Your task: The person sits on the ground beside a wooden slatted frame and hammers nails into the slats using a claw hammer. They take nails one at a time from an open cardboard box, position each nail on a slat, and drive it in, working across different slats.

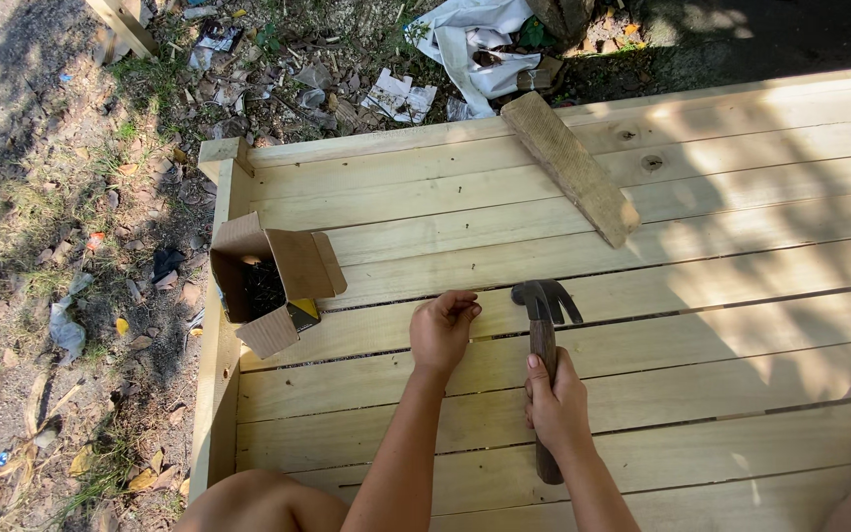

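Gripping a claw hammer (544, 335) by its wooden handle, the right hand (556, 404) is closed tight around the shaft, thumb laid along the top, with the dark metal head resting on or just above a pale plank near a gap between boards. The left hand (442, 330) sits just beside the hammer head, to its left, its fingers curled in and pinched together against the plank; whatever it may be pinching is too small to make out. Both hands work on a wooden deck (701, 236) of light boards laid side by side, lit by sun and crossed by shadow. At the deck's left edge an open cardboard box (278, 281) stands tilted, with dark small pieces inside, near the left hand but apart from it. A short loose piece of wood (570, 167) lies at an angle across the boards farther up, well apart from both hands. Beyond the deck, bare ground (51, 227) shows dry leaves, scraps of paper and a white cloth (470, 39). A bare knee (258, 502) shows at the bottom edge.
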Available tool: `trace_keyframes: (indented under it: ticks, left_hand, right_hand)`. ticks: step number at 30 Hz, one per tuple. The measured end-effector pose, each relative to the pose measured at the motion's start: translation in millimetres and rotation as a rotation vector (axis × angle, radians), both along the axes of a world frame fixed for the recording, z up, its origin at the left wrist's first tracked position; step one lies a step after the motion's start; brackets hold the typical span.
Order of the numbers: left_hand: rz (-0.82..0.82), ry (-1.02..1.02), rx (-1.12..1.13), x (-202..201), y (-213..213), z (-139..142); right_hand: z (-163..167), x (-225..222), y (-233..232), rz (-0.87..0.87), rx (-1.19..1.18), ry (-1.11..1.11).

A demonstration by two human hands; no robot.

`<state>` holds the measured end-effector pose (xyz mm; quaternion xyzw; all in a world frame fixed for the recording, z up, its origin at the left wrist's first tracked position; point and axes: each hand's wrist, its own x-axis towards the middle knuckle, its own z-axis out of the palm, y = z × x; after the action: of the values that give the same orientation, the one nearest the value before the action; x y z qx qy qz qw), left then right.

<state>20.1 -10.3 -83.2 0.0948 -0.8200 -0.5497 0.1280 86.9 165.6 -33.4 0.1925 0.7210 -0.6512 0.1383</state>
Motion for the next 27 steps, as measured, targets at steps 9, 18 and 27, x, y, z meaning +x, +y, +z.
trace_keyframes:
  ticks: [9,18,27]
  left_hand:
    - [0.048,-0.077,-0.166,0,5,18]
    - [0.039,0.009,-0.203,0,5,14]
    - [-0.021,0.028,-0.295,0,4,6]
  right_hand:
    - [9,-1,-2,0.021,0.046,-0.038]
    - [12,0,-2,0.022,0.021,-0.015]
    - [9,-1,-2,0.008,0.009,-0.021]
